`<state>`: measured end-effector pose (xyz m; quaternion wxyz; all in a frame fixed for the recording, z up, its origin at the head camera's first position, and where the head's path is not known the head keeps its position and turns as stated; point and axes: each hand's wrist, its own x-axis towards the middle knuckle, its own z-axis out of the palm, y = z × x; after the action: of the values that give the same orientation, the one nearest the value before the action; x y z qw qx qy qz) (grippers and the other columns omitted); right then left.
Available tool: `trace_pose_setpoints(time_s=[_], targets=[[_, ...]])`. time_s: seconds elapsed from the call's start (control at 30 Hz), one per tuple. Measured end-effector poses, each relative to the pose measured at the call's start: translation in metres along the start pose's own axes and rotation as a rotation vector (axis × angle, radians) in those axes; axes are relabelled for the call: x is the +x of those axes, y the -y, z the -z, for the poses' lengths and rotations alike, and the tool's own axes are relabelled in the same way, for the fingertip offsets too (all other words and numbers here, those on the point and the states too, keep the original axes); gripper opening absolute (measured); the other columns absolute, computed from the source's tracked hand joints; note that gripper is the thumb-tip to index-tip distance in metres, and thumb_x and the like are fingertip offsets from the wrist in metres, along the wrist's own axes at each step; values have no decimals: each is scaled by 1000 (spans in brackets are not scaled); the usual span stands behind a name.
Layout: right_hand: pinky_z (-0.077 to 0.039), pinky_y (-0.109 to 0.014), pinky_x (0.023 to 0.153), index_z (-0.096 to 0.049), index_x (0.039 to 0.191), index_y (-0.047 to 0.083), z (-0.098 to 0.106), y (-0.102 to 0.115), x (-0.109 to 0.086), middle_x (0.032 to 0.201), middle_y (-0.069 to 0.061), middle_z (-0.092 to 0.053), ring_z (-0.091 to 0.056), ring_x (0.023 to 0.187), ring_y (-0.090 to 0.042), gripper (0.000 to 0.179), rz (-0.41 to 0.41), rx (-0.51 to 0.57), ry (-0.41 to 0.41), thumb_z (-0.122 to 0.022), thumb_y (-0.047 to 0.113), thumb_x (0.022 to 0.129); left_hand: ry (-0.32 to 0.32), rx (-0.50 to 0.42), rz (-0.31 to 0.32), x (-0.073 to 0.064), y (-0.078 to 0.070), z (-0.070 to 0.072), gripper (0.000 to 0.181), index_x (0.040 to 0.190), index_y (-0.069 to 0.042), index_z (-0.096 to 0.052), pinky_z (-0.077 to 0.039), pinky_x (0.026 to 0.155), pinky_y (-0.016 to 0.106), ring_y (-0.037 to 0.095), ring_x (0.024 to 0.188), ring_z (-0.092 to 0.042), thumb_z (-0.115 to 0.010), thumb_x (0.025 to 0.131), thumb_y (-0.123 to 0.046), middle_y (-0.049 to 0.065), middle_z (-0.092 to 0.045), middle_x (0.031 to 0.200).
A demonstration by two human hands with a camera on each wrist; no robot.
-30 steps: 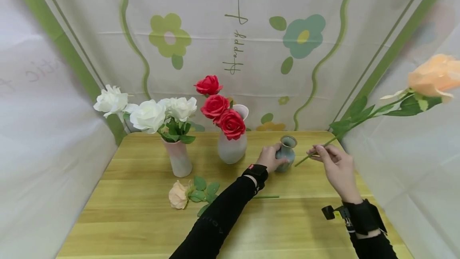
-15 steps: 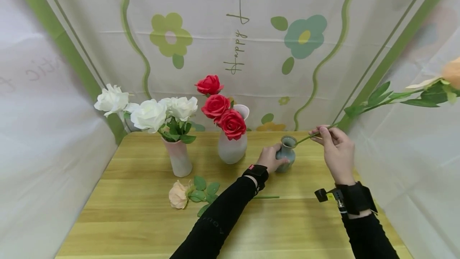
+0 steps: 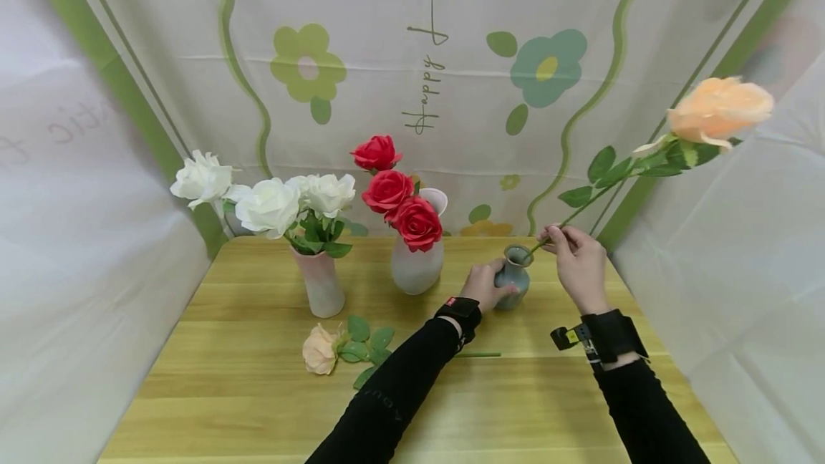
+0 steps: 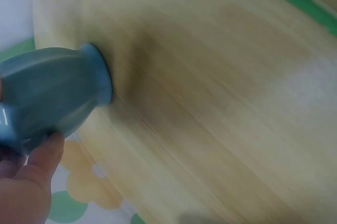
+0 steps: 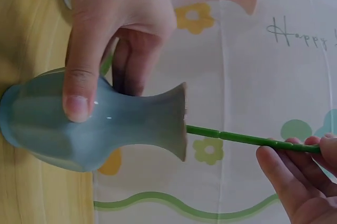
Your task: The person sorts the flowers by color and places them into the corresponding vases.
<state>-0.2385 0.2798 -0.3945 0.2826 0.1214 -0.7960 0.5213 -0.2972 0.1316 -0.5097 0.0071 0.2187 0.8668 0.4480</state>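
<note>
A small blue-grey vase [image 3: 513, 285] stands upright on the right side of the table, and my left hand [image 3: 482, 285] grips its body from the left. My right hand [image 3: 580, 263] pinches the green stem of a peach rose [image 3: 718, 112] just above and right of the vase. In the right wrist view, the stem [image 5: 242, 138] passes into the flared mouth of the vase [image 5: 79, 124]; its lower end is hidden inside. The bloom leans up to the right. Another peach rose [image 3: 320, 349] lies on the table, partly covered by my left sleeve.
A pink-and-white vase [image 3: 322, 292] with white roses [image 3: 267, 208] stands at the left. A white vase [image 3: 415, 271] with red roses [image 3: 417, 223] is behind my left hand. A printed cloth [image 3: 425, 163] hangs behind the wooden table [image 3: 258, 414].
My right hand has moved left, bringing the peach rose's stem end from beside the vase into its mouth, and the bloom has tilted more upright. My left hand has kept its hold on the vase.
</note>
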Motion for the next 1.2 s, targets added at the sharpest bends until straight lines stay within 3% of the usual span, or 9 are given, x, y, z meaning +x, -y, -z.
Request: trace_pose_setpoints(time_s=[0.17, 0.33, 0.43, 0.6, 0.77, 0.93, 1.03, 1.13, 1.2], targets=[[-56, -32, 78, -67, 105, -7, -6, -27, 1, 96, -20, -67, -68, 88, -34, 22, 1, -117, 41, -53, 11, 103, 6, 5, 13, -1, -2, 1, 56, 135, -13, -60, -49, 89, 21, 11, 111, -60, -78, 84, -28, 2, -65, 125], [-56, -29, 73, -69, 103, -4, -11, -32, 0, 91, -17, -69, -69, 81, -31, 23, 33, -212, 67, -55, 14, 103, 8, 13, 8, -1, -2, 1, 57, 136, -13, -59, -48, 90, 21, 11, 112, -60, -78, 84, -29, 2, -64, 126], [-49, -25, 66, -71, 102, 0, -14, -34, 0, 89, -15, -69, -67, 76, -28, 22, 61, -278, 85, -55, 15, 102, 11, 20, 7, -1, -2, 2, 57, 136, -13, -59, -48, 90, 21, 11, 113, -59, -78, 84, -28, 2, -64, 127], [-42, -36, 62, -72, 103, 0, -19, -37, -1, 85, -16, -68, -61, 72, -28, 21, 103, -357, 123, -54, 11, 103, 15, 15, 4, -1, -2, 2, 57, 136, -12, -58, -48, 91, 21, 11, 113, -59, -78, 85, -27, 3, -63, 127], [-47, -53, 80, -70, 109, -3, -21, -38, 0, 97, -21, -68, -61, 93, -40, 22, 110, -357, 169, -53, 9, 103, 15, 17, -3, -2, -1, 1, 55, 135, -12, -59, -49, 90, 21, 11, 111, -60, -78, 85, -27, 3, -64, 125], [-34, -56, 101, -63, 119, -11, -20, -35, -3, 121, -29, -56, -44, 119, -47, 29, 42, -349, 217, -55, 11, 102, 26, 41, -10, -2, -1, 1, 55, 137, -14, -58, -49, 88, 21, 12, 110, -61, -76, 87, -28, 2, -65, 124], [-27, -56, 107, -58, 125, -15, -19, -35, -8, 131, -30, -48, -35, 128, -48, 37, -1, -319, 198, -60, 13, 100, 36, 27, -10, -2, -2, 3, 54, 137, -15, -57, -49, 87, 21, 12, 109, -61, -76, 88, -27, 2, -65, 123], [-24, -57, 109, -58, 127, -13, -18, -52, -14, 134, -29, -46, -33, 130, -49, 45, -3, -285, 141, -67, 19, 97, 44, 8, -6, -3, -4, 5, 53, 137, -16, -57, -49, 86, 22, 12, 107, -61, -76, 88, -25, 2, -65, 121], [-23, -53, 111, -61, 128, -6, -18, -87, -19, 136, -23, -47, -34, 132, -43, 45, 28, -280, 87, -68, 25, 95, 46, 11, -6, -4, -5, 6, 53, 136, -16, -57, -49, 86, 22, 12, 107, -62, -76, 88, -24, 2, -66, 121]])
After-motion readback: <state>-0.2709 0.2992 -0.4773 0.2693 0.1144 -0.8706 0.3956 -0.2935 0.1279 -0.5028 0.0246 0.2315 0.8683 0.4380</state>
